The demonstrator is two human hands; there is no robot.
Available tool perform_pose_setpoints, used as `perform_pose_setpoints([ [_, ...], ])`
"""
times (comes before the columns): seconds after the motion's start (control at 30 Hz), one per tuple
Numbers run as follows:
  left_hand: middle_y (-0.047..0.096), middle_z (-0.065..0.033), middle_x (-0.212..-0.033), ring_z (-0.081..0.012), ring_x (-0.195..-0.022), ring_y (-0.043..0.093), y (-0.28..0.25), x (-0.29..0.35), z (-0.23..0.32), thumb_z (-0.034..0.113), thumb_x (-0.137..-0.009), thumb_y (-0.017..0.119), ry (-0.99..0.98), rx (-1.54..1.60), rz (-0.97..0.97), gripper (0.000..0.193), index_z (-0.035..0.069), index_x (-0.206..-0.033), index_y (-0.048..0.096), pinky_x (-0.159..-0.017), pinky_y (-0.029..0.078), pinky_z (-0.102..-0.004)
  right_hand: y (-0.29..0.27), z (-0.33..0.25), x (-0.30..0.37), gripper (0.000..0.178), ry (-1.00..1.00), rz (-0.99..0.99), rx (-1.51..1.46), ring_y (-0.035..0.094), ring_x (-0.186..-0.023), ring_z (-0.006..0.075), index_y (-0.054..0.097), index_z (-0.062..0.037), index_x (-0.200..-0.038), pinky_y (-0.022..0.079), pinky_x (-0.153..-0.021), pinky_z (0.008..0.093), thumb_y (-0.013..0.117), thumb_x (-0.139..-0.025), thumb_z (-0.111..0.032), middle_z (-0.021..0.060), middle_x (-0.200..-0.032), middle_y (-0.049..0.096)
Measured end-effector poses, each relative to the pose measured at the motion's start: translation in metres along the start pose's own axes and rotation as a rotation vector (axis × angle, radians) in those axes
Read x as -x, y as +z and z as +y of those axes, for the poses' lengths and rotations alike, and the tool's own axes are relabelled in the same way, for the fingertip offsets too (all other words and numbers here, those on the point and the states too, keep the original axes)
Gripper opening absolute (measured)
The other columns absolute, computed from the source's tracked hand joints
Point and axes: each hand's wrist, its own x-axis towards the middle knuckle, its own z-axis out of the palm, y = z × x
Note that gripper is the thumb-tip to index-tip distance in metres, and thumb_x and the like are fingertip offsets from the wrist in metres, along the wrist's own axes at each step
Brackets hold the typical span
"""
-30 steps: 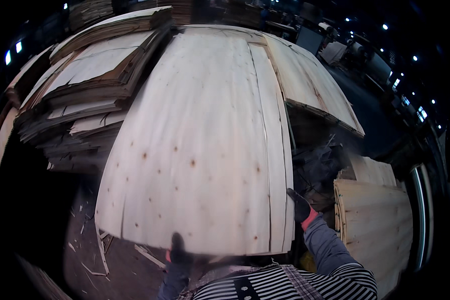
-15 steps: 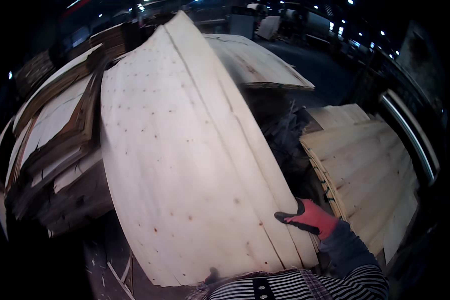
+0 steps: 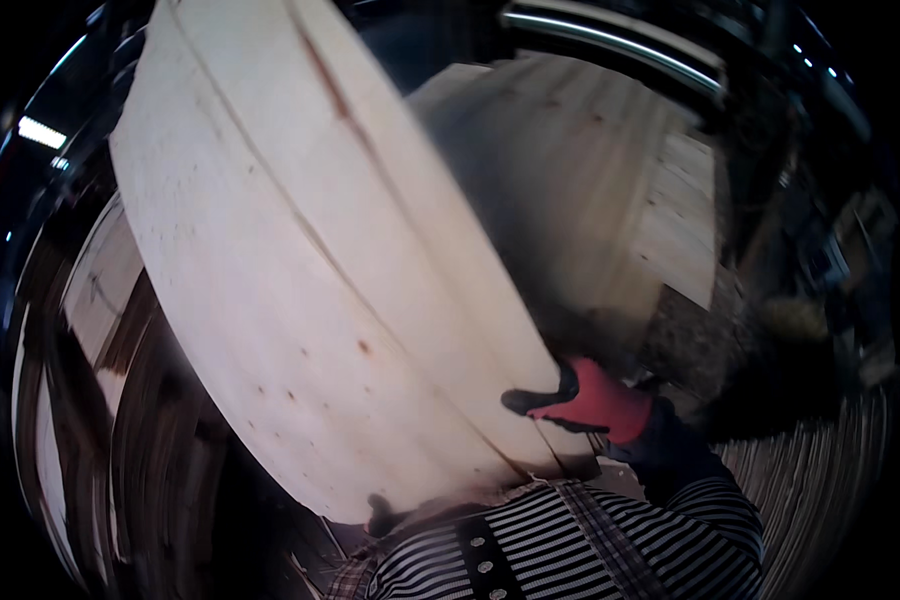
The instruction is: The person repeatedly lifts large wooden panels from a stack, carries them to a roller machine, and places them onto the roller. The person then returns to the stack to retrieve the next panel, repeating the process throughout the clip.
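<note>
A large pale wood veneer sheet [image 3: 300,290] with brown knots and long dark cracks fills the middle, tilted and close to my body. My right hand [image 3: 600,400], in a red and black glove, grips its right edge, thumb over the top face and fingers hidden beneath. Only a dark gloved tip of my left hand [image 3: 378,510] shows over the sheet's near edge at lower left, pressed on it; the rest is hidden behind the sheet.
A stack of veneer sheets [image 3: 590,150] lies beyond on the right, below a machine with a shiny bar [image 3: 620,42]. More stacked sheets [image 3: 105,270] stand at left. Layered stack edges [image 3: 820,480] show at lower right.
My view has swung to the right, bringing the right-hand stack and shiny bar toward the upper middle. The held sheet has turned along with me, both hands still on it.
</note>
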Motion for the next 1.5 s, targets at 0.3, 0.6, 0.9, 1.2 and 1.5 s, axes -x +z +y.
perform_pose_setpoints([
  [0.3,0.05,-0.012,-0.112,-0.0225,-0.1,0.05,0.09,-0.096,0.051,0.031,-0.083,0.05,0.433,-0.88,0.149,0.047,-0.001,-0.117,0.041,-0.086,0.041,-0.0339,-0.028,0.154,0.063,0.028,0.259,0.546,-0.76,0.056,-0.089,0.0162,0.052,0.0069,-0.103,0.042,-0.082,0.0262,0.054,-0.077,-0.005,0.01,-0.098,0.058],
  [0.6,0.05,-0.011,-0.11,-0.0244,-0.099,0.05,0.102,-0.192,0.09,0.019,-0.081,0.053,0.051,-0.553,-0.091,0.041,0.006,-0.117,0.04,-0.084,0.043,-0.0392,0.035,0.162,0.098,0.045,0.544,0.695,-1.019,0.049,-0.095,0.0096,0.036,-0.0102,-0.125,0.043,-0.074,0.0245,0.052,-0.083,-0.015,0.0037,-0.109,0.05],
  [0.9,0.056,-0.0124,-0.095,-0.0235,-0.083,0.057,0.2,-0.218,0.168,0.023,-0.08,0.055,0.038,-1.076,-0.118,0.036,0.001,-0.108,0.048,-0.063,0.05,-0.034,0.051,0.101,0.021,0.046,0.767,1.095,-0.107,0.05,-0.091,0.0151,0.038,-0.0002,-0.119,0.043,-0.073,0.0256,0.057,-0.079,-0.014,0.0125,-0.1,0.053],
  [1.2,0.061,-0.0139,-0.091,-0.0193,-0.083,0.059,0.183,-0.303,0.245,0.017,-0.085,0.047,-0.271,-1.894,-0.622,0.027,-0.005,-0.099,0.054,-0.074,0.047,-0.0292,0.046,0.053,-0.123,0.091,0.496,0.878,0.465,0.022,-0.122,0.0364,0.018,-0.0027,-0.131,0.016,-0.1,0.0456,0.061,-0.065,-0.049,0.0237,-0.13,0.024],
  [1.5,0.031,-0.0241,-0.125,-0.042,-0.115,0.028,0.226,-0.319,0.291,0.034,-0.059,0.067,0.707,-2.605,-0.344,0.074,0.002,-0.119,0.037,-0.097,0.021,-0.0488,0.076,0.072,-0.177,0.091,0.86,0.644,0.681,0.019,-0.12,0.0418,0.022,-0.0028,-0.13,0.012,-0.097,0.0539,0.057,-0.063,-0.053,0.025,-0.128,0.026],
])
